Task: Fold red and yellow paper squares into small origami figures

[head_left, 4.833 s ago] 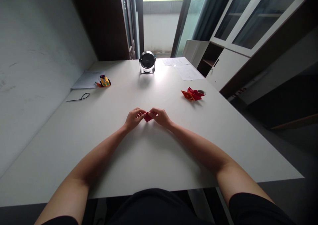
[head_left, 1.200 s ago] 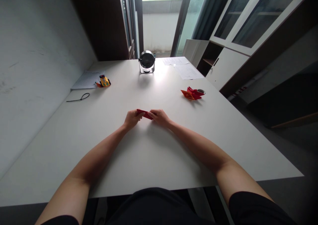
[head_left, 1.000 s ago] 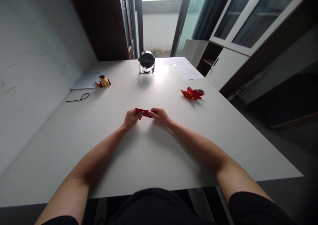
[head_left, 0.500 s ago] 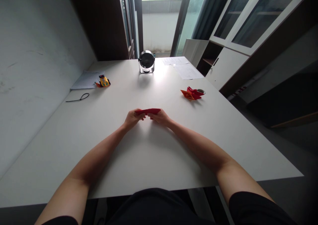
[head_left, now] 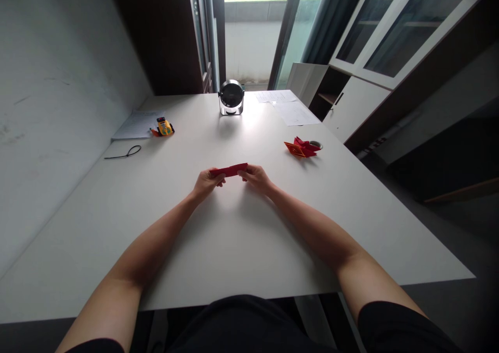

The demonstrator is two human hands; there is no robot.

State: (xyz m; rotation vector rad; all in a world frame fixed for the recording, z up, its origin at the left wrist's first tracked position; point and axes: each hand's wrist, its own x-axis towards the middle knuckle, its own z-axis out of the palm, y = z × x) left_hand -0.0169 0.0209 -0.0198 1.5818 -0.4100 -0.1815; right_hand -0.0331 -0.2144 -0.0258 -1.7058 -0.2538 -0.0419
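Observation:
A narrow strip of folded red paper (head_left: 229, 170) is held level a little above the white table (head_left: 234, 238). My left hand (head_left: 206, 181) pinches its left end and my right hand (head_left: 255, 176) pinches its right end. Both hands have their fingers closed on the paper. The strip lies almost flat between them, its right end slightly higher.
A pile of folded red and orange paper pieces (head_left: 302, 148) lies to the right. A small black fan (head_left: 231, 97) stands at the back. A yellow toy (head_left: 164, 128), paper sheets (head_left: 136, 125) and a black cable tie (head_left: 123, 153) lie at the left; more sheets (head_left: 290, 111) lie at the back right.
The red paper was a small bunched piece between my fingers; it is now stretched out into a long strip, lifted slightly and tilted the other way, with my hands farther apart.

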